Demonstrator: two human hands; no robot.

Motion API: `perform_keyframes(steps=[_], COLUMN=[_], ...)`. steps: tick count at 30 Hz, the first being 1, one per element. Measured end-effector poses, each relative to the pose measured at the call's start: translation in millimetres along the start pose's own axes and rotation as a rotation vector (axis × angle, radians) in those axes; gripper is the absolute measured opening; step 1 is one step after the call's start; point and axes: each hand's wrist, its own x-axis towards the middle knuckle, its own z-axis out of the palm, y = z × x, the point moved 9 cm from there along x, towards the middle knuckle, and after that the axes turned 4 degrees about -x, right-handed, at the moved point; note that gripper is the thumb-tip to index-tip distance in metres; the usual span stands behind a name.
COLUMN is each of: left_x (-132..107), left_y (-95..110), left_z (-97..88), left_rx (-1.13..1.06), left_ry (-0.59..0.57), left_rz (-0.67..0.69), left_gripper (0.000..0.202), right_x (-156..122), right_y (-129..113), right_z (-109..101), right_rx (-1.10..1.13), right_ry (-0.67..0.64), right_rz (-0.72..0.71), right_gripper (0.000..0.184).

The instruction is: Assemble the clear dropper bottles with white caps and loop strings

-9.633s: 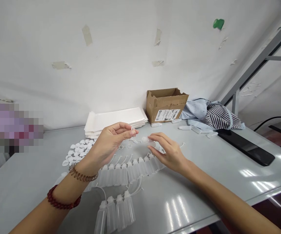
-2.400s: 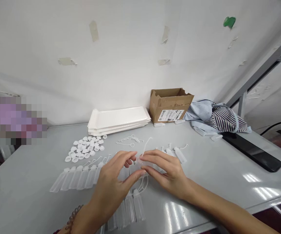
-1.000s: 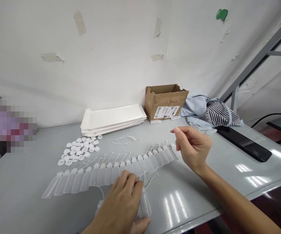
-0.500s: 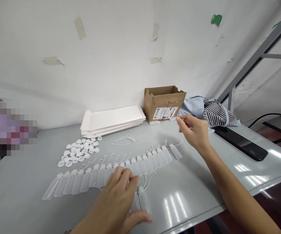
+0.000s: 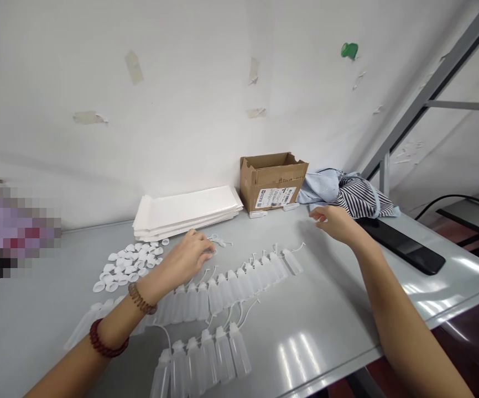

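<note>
My left hand reaches over the long row of small translucent bottles to the loose white cap tethers; its fingers are curled at them, and what they pinch is hidden. My right hand is stretched out to the far right, near the striped cloth, fingers bent down toward the table. What lies under them I cannot make out. A second short row of bottles lies at the near edge.
A pile of white caps lies left of the bottles. A stack of white sheets and an open cardboard box stand at the wall. A black flat device lies at the right. The grey table ends close on the right.
My left hand left the near bottle row and moved forward to the loose tethers. My right hand reached farther right and down toward the cloth.
</note>
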Motion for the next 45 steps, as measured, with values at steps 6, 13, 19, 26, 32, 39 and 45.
perform_keyframes(steps=[6, 13, 19, 26, 32, 39, 45], left_x=[3.9, 2.5, -11.7, -49.2, -72.3, -72.0, -68.6], left_y=[-3.3, -3.0, 10.4, 1.4, -9.9, 9.9, 23.4], left_z=[10.1, 1.3, -34.4, -64.4, -43.0, -17.4, -16.1], left_rx=[0.015, 0.004, -0.074, -0.386, -0.8, -1.028, -0.969], left_ry=[0.007, 0.059, 0.22, 0.416, 0.417, 0.309, 0.253], left_rz=[0.025, 0.022, -0.06, -0.315, -0.476, -0.478, -0.368], left_gripper=[0.023, 0.021, 0.02, 0.023, 0.025, 0.012, 0.012], right_x=[2.0, 1.3, 2.8, -2.2, -37.2, -122.8, -133.3], right_y=[21.7, 34.4, 31.7, 0.3, -105.5, -211.9, -219.0], right_z=[10.1, 10.7, 16.3, -0.1, -23.3, -42.1, -44.1], right_rx=[-0.14, -0.23, -0.269, -0.208, -0.022, 0.436, 0.471], right_ry=[-0.01, 0.003, -0.015, 0.068, 0.226, 0.481, 0.476], right_rz=[0.091, 0.171, 0.206, 0.128, -0.18, -0.772, -0.816], right_gripper=[0.032, 0.031, 0.017, 0.017, 0.022, 0.017, 0.017])
